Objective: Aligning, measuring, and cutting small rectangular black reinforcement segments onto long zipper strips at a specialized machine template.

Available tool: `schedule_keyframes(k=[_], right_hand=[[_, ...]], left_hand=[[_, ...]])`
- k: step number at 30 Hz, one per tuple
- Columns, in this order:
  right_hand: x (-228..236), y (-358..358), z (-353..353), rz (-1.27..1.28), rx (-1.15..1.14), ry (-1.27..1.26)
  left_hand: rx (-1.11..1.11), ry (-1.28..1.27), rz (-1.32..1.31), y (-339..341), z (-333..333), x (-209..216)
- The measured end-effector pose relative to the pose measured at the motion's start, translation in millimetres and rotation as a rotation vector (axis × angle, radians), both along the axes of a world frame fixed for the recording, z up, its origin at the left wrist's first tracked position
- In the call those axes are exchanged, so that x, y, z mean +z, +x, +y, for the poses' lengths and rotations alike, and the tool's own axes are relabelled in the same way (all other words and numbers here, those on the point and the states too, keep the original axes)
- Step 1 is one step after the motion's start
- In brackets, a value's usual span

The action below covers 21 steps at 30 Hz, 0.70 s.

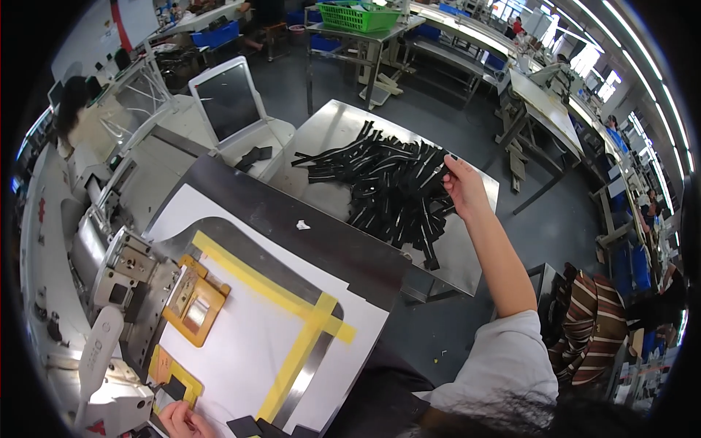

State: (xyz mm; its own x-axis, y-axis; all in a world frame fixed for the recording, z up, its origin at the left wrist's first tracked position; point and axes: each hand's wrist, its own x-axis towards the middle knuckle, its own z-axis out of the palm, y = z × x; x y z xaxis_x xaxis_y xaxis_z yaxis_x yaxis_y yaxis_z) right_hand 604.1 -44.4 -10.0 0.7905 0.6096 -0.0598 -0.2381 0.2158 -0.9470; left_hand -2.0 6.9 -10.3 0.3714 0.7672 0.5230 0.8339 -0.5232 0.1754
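Observation:
Stretched out to the right, my right hand (465, 186) is pinched on a black strip (454, 157) at the right edge of a heap. That heap of loose black strips (387, 175), some with pale lines along them, covers much of a metal table (328, 120). At the lower left, my left hand (184, 420) has its fingers curled beside a yellow-framed plate (191, 379) on a machine (128, 270). A small black piece (174, 387) lies on that plate. What the left fingers hold, if anything, is hidden. Above it sits a second yellow plate (197, 310).
White sheeting with yellow tape (318, 321) covers the work surface in front of me. Dark flat pieces (244, 427) lie at its near edge. A tablet-like screen (228, 98) stands behind the machine. Beyond are a green basket (358, 16), workbenches and people. Striped fabric (591, 328) hangs at right.

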Motion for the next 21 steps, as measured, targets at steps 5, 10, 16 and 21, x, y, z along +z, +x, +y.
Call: schedule_keyframes(k=[5,10,16,21], right_hand=[[60,-147,18,0.067,0.455,0.211],[46,-247,16,0.092,0.929,0.121],[37,-304,29,0.222,1.169,0.043],[41,-268,32,0.573,1.103,0.264]], left_hand=[[-0.184,-0.240,-0.256,-10,-8,16],[-0.360,-0.631,-0.588,72,-16,63],[-0.352,-0.849,-0.495,77,-11,58],[-0.431,-0.095,-0.122,46,-19,43]])
